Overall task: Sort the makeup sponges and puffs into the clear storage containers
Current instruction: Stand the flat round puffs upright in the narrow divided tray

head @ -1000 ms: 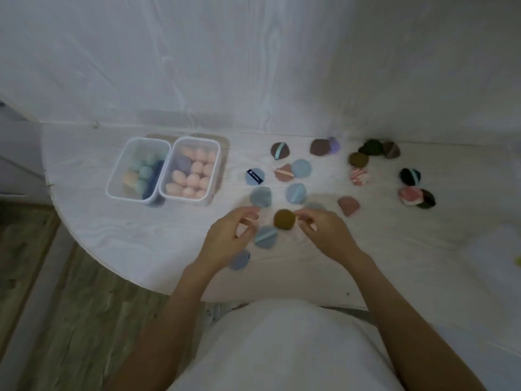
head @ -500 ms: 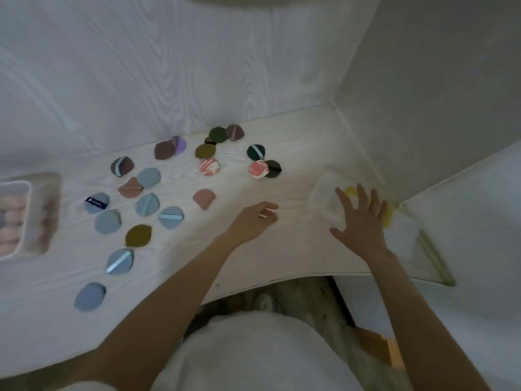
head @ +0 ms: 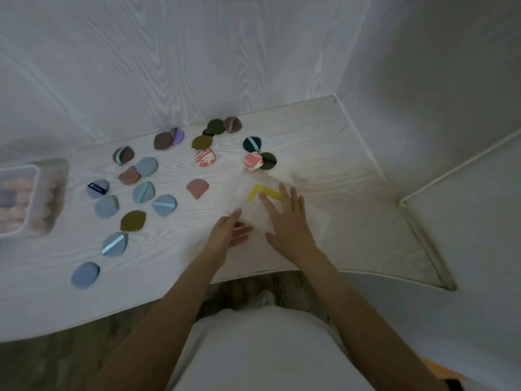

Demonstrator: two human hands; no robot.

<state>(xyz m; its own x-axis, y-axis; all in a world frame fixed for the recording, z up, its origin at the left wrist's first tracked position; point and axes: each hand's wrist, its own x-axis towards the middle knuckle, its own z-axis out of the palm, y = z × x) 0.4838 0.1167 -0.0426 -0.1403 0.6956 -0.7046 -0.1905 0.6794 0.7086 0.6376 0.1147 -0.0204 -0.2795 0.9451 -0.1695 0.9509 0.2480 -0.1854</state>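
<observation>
Both hands are lying over a clear container [head: 255, 206] with a yellow mark, near the centre of the frame on the white table [head: 338, 193]. The right hand [head: 286, 222] is resting flat on top of it with the fingers straight and spread apart, so its grip is not closing on anything. The left hand [head: 229, 231] is touching the left edge of the container with relaxed, nearly straight fingers; I cannot tell if the thumb is pressing on the edge.

The puffs are lying loose on the table, to the left of and above the hands. A pink puff [head: 197, 188] is sitting just left of the container. An olive puff [head: 133, 220] and several blue puffs [head: 164, 204] are spreading toward the lower left. Two pink marbled puffs [head: 205, 157] and some dark ones are lying in the upper middle, close to the wall. At the left edge of the frame a second clear container [head: 32, 176] is holding peach sponges [head: 15, 213], blurred.
</observation>
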